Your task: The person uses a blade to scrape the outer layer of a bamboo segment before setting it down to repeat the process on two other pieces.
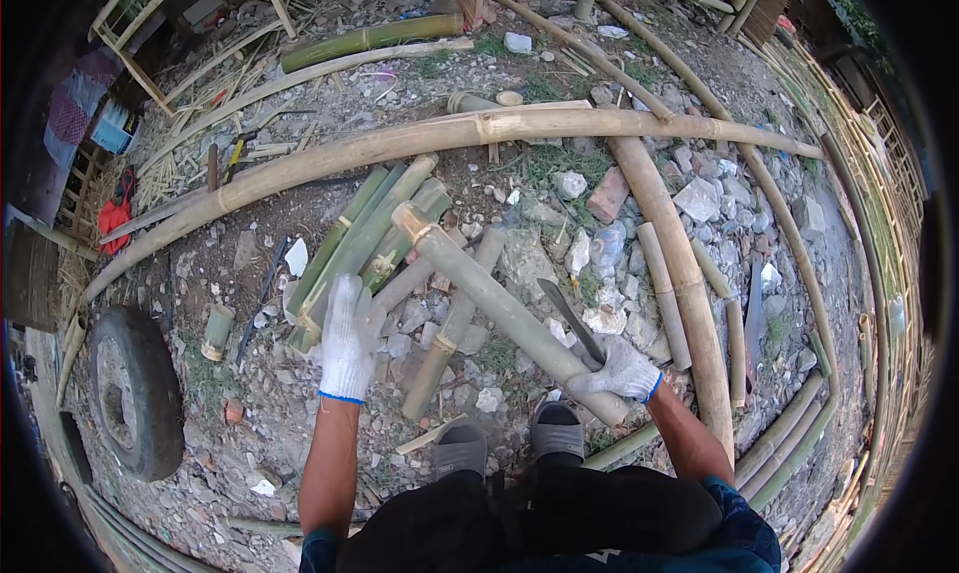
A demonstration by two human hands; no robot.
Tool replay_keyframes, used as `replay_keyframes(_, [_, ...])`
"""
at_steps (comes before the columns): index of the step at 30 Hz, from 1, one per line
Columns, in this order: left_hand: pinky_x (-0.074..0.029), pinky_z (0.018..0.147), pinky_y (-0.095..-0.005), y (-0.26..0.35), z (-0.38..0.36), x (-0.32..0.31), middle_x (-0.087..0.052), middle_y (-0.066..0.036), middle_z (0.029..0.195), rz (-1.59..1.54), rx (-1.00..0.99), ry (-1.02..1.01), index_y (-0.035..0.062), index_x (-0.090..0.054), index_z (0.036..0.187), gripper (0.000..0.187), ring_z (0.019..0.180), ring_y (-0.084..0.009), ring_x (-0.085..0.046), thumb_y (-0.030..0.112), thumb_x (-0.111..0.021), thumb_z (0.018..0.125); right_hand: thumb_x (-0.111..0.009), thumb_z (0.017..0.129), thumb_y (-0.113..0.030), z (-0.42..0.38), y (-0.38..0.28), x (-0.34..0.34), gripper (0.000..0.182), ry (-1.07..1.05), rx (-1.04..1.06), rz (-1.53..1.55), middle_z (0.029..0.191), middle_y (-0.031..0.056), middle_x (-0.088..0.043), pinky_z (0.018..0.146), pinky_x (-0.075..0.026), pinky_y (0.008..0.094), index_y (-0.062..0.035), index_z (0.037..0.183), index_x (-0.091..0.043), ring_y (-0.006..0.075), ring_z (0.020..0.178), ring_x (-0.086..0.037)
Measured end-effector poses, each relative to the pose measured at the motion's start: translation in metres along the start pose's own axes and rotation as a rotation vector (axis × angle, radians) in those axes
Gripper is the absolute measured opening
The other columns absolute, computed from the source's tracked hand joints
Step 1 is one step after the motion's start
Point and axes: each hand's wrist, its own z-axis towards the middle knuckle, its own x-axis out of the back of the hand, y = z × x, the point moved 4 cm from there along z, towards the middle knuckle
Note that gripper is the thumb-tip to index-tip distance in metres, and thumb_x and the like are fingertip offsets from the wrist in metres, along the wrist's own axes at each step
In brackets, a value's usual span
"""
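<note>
My right hand [617, 369], in a white knit glove, is closed around the handle of a machete [567, 316], its dark blade pointing up and left. That hand overlaps the lower end of a thick green bamboo pole section [499, 295], which slants across the ground in front of my feet. My left hand [347, 341], gloved too, has its fingers stretched forward and holds nothing visible. It is at the near end of a bundle of cut green bamboo pieces [365, 228]. Another bamboo piece [455, 335] lies between my hands on the rubble.
A long bamboo pole [400, 145] crosses the ground ahead, and another thick pole [674, 263] lies on the right. At left lies an old tyre [137, 393], with a short bamboo piece [217, 331] beside it. A saw [754, 308] rests among stones on the right.
</note>
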Motion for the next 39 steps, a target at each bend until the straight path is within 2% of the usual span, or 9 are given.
replay_keyframes(4, [-0.039, 0.119, -0.0544, 0.011, 0.047, -0.030, -0.045, -0.020, 0.154, -0.409, 0.273, -0.310, 0.0059, -0.039, 0.156, 0.073, 0.142, -0.0347, -0.046, 0.042, -0.069, 0.101, -0.092, 0.076, -0.039, 0.009, -0.025, -0.017, 0.060, -0.152, 0.163, -0.188, 0.092, 0.0035, -0.071, 0.072, -0.051, 0.0323, -0.0010, 0.118, -0.074, 0.0116, 0.080, -0.059])
replay_keyframes(5, [-0.042, 0.116, -0.0539, 0.013, 0.050, -0.026, -0.050, -0.018, 0.148, -0.392, 0.201, -0.260, 0.0058, -0.043, 0.152, 0.067, 0.136, -0.0333, -0.050, 0.040, -0.070, 0.101, -0.087, 0.077, -0.056, 0.013, -0.025, -0.020, 0.075, -0.149, 0.273, -0.338, 0.099, 0.0176, -0.076, 0.085, -0.056, 0.0382, -0.0064, 0.131, -0.071, 0.0257, 0.088, -0.073])
replay_keyframes(12, [-0.049, 0.108, -0.0483, 0.086, -0.020, -0.071, -0.060, -0.011, 0.130, -0.152, -0.384, -0.197, 0.0063, -0.054, 0.138, 0.048, 0.121, -0.0261, -0.060, 0.032, -0.071, 0.101, -0.071, 0.097, -0.041, 0.004, -0.047, 0.011, 0.051, 0.362, -0.070, -0.303, 0.094, 0.0200, -0.073, 0.081, -0.056, 0.0432, -0.0082, 0.134, -0.058, 0.0308, 0.083, -0.072])
replay_keyframes(19, [-0.046, 0.112, -0.0560, 0.083, -0.048, -0.099, -0.054, -0.011, 0.138, 0.003, -0.683, -0.149, 0.0138, -0.041, 0.150, 0.062, 0.132, -0.0298, -0.052, 0.036, -0.070, 0.100, -0.045, 0.106, -0.011, 0.007, -0.075, 0.027, 0.024, 0.497, 0.178, 0.287, 0.086, 0.0040, -0.065, 0.056, -0.050, 0.0255, -0.0026, 0.128, -0.052, 0.0083, 0.066, -0.061])
replay_keyframes(22, [-0.044, 0.111, -0.0475, 0.053, -0.054, -0.105, -0.054, -0.013, 0.135, 0.213, -0.715, -0.100, 0.0077, -0.031, 0.153, 0.067, 0.126, -0.0277, -0.055, 0.034, -0.066, 0.102, -0.045, 0.107, -0.014, 0.007, -0.119, 0.003, 0.028, 0.443, 0.214, 0.224, 0.089, 0.0061, -0.065, 0.060, -0.054, 0.0317, -0.0012, 0.132, -0.051, 0.0108, 0.067, -0.061])
replay_keyframes(26, [-0.038, 0.114, -0.0454, 0.042, -0.073, -0.115, -0.047, -0.017, 0.142, -0.032, -0.656, -0.154, 0.0061, -0.029, 0.154, 0.061, 0.132, -0.0278, -0.048, 0.043, -0.048, 0.109, -0.051, 0.103, -0.010, -0.001, -0.173, -0.028, 0.044, 0.364, 0.365, -0.264, 0.092, 0.0173, -0.070, 0.067, -0.056, 0.0435, 0.0004, 0.146, -0.045, 0.0313, 0.073, -0.070])
replay_keyframes(29, [-0.037, 0.115, -0.0468, 0.047, -0.091, -0.121, -0.042, -0.015, 0.143, 0.349, -0.655, -0.049, 0.0069, -0.032, 0.153, 0.059, 0.133, -0.0293, -0.044, 0.045, -0.046, 0.110, -0.058, 0.095, -0.007, -0.014, -0.203, -0.051, 0.055, 0.461, 0.664, -0.358, 0.103, 0.0260, -0.069, 0.074, -0.058, 0.0491, 0.0040, 0.146, -0.044, 0.0427, 0.084, -0.072])
replay_keyframes(33, [-0.032, 0.113, -0.0410, 0.051, -0.110, -0.135, -0.041, -0.014, 0.140, 0.664, -0.769, -0.038, 0.0029, -0.035, 0.149, 0.056, 0.130, -0.0271, -0.044, 0.042, -0.043, 0.110, -0.065, 0.086, -0.008, -0.020, -0.223, -0.059, 0.068, 0.492, 0.791, -0.451, 0.127, 0.0320, -0.062, 0.083, -0.060, 0.0478, 0.0078, 0.148, -0.042, 0.0452, 0.095, -0.071])
replay_keyframes(39, [-0.032, 0.114, -0.0449, 0.040, -0.120, -0.138, -0.039, -0.018, 0.139, 0.767, -0.892, -0.241, -0.0011, -0.031, 0.149, 0.062, 0.130, -0.0283, -0.043, 0.041, -0.048, 0.106, -0.066, 0.087, -0.010, -0.024, -0.209, -0.062, 0.068, 0.523, 0.645, -0.497, 0.112, 0.0257, -0.065, 0.071, -0.057, 0.0434, 0.0063, 0.149, -0.044, 0.0369, 0.088, -0.071])
